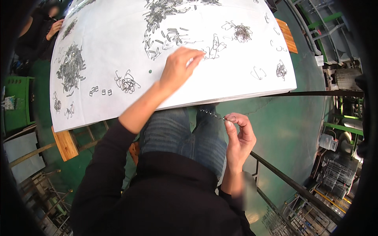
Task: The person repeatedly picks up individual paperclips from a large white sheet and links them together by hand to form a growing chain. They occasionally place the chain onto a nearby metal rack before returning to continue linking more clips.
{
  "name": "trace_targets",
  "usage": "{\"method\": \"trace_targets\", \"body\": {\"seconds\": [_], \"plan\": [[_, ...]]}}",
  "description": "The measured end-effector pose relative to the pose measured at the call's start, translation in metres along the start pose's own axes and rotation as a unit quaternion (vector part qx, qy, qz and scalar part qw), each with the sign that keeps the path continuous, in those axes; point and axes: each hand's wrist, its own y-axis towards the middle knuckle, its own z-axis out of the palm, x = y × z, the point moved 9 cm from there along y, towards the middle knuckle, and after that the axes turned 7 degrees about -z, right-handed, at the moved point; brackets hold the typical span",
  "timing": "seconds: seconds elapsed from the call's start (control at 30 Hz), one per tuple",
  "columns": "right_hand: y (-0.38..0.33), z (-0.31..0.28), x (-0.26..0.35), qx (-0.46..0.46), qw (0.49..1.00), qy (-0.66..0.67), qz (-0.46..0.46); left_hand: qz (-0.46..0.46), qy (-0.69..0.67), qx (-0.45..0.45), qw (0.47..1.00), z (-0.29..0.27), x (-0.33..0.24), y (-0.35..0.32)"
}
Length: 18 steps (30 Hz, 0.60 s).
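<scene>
My right hand point(241, 137) is raised in front of my lap, beyond the table's near edge. Between its thumb and fingers it pinches a short metal wire chain point(212, 114), whose linked pieces stretch out to the left. My left hand point(179, 67) reaches over the white-covered table point(228, 80), its thumb and forefinger drawn together at the tips on a thin wire hook point(204, 55). Just past those fingertips lies a loose group of bent wire hooks point(216, 47). Farther off is a scattered heap of small metal strips point(159, 15).
Tangled wire hooks lie in a pile point(128, 83) left of my forearm and another pile point(242, 33) at the far right. A larger heap of metal pieces point(71, 69) covers the left side, near small square buckles point(104, 92). Another person's hand point(54, 29) rests at the far left edge.
</scene>
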Motion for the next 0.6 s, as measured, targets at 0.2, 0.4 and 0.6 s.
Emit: {"method": "trace_targets", "body": {"seconds": [0.2,0.4,0.6], "plan": [[-0.004,0.002,-0.002,-0.001,1.000,0.001,0.002,0.091,0.344,0.130,0.925,0.076,0.050,0.045],[-0.004,0.005,-0.001,0.013,0.999,-0.038,-0.022,-0.022,0.262,0.191,0.946,0.074,0.046,0.055],[-0.002,0.010,0.000,0.027,0.996,-0.074,-0.047,-0.225,-0.204,0.267,0.914,0.037,-0.023,-0.015]]}}
